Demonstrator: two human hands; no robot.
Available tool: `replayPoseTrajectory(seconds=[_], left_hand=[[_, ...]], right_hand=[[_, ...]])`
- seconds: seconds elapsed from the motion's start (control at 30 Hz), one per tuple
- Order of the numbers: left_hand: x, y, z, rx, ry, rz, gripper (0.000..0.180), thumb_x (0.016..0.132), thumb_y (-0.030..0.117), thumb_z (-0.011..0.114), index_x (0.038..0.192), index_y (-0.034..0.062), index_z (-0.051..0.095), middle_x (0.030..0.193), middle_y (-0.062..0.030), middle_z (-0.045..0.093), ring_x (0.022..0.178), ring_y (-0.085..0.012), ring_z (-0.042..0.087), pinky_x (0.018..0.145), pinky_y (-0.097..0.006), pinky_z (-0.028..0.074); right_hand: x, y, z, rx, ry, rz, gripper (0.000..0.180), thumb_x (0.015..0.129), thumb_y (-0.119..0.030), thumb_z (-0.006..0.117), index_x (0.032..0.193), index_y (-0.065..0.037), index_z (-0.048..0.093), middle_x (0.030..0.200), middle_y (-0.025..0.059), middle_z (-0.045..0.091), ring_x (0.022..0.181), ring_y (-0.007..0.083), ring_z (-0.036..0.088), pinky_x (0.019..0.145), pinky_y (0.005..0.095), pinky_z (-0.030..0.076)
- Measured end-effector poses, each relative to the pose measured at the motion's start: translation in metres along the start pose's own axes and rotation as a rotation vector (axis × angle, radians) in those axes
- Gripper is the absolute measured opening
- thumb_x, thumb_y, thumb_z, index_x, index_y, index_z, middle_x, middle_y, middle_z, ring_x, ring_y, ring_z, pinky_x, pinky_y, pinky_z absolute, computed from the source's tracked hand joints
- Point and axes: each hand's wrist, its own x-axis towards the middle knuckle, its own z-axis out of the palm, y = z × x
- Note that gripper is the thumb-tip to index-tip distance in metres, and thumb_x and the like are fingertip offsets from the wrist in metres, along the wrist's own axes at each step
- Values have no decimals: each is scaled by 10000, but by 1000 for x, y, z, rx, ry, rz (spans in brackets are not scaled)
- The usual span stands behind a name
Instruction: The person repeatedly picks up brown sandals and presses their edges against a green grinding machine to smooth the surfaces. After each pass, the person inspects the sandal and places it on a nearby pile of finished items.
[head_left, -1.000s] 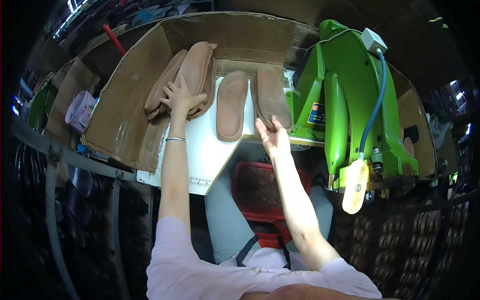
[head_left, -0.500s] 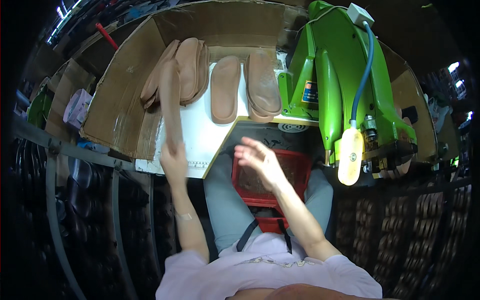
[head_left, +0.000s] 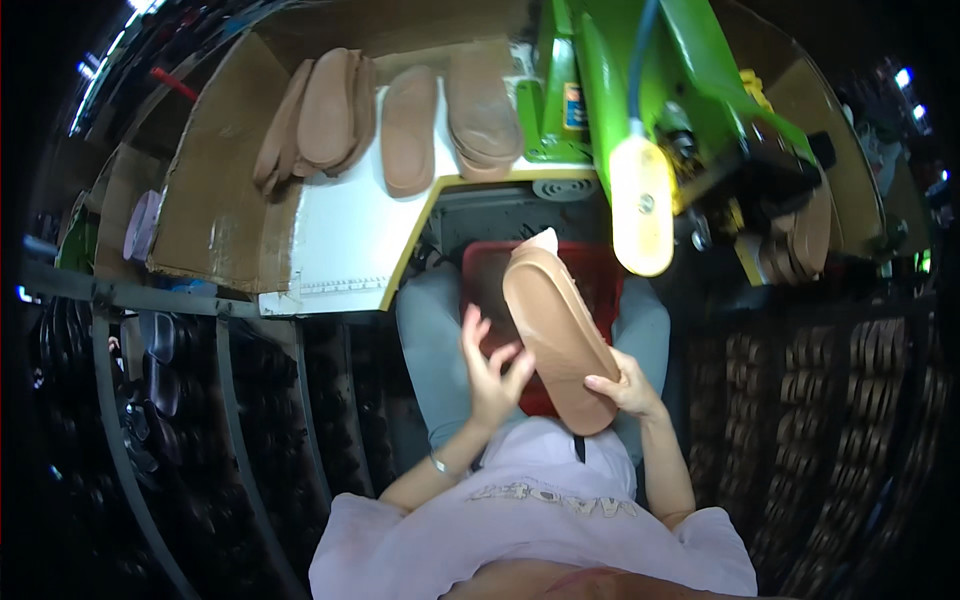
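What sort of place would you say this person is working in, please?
Most likely a footwear workshop or factory bench. Tan shoe soles lie in rows on a cardboard-lined worktable, a green machine stands beside them, and the right hand holds another sole.

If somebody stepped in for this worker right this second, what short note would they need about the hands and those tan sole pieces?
Right hand: grips the near end of one tan sole, held tilted over the lap.
Left hand: open, fingers spread against the sole's left edge, steadying it rather than gripping.
Under the sole: a red crate on the knees.
On the white worktable: stacked soles at the back left, more soles beside the green machine.
Done: one sole is off the table and in hand.
Left: the soles on the table are untouched; the machine has nothing under its yellow pad.
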Motion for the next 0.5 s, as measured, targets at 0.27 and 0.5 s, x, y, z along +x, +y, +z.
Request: replayPoseTrajectory(seconds=[0.27, 0.5], left_hand=[[51, 39, 71, -340, -339, -261, 269, 841, 117, 703, 1030, -65, 644, 904, -76, 683, 814, -127, 634, 760, -264, 517], [82, 56, 116, 18, -419, -141, 196, 813, 108, 732, 940, -37, 695, 804, -36, 682, 694, -64, 593, 626, -214, 480]], right_hand=[[-53, 43, -34, 120, 110, 108, 368, 775, -44, 746, 1105, 47, 611, 1040, 74, 663, 940, 141, 617, 838, 293, 501], [-56, 81, 11, 282, 127, 33, 489, 725, -20, 775, 1169, 18, 572, 1120, 87, 624, 1023, 168, 591, 900, 304, 481]])
